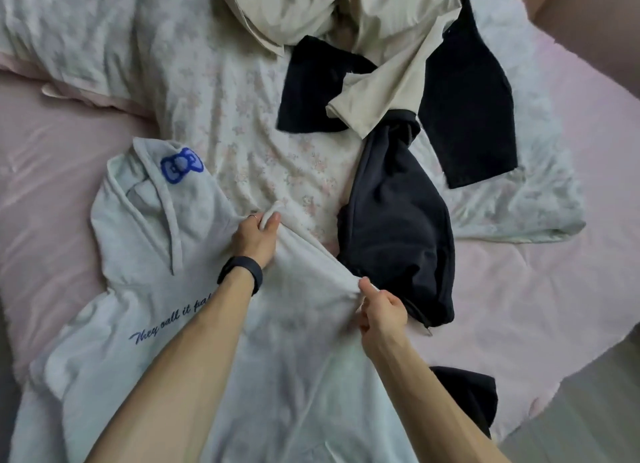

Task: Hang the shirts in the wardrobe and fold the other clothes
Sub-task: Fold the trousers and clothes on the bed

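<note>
Folding step: grey hoodie (138, 240) lies flat on the bed (52, 157) (blue bow on hood). Left hand (254, 235) grips a bunched fold of it; right hand (381, 312) pinches the same edge. Next, probably: carry that side across the chest. Dark grey garment (398, 227) waits just beside it.

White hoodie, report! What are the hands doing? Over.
Left hand and right hand both pinch white hoodie. Hoodie spread on bed. Dark jacket lies right beside it.

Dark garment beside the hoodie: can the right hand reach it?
Probably yes: the dark garment lies uncovered beside the right hand, though that hand pinches the white hoodie and must release first.
</note>
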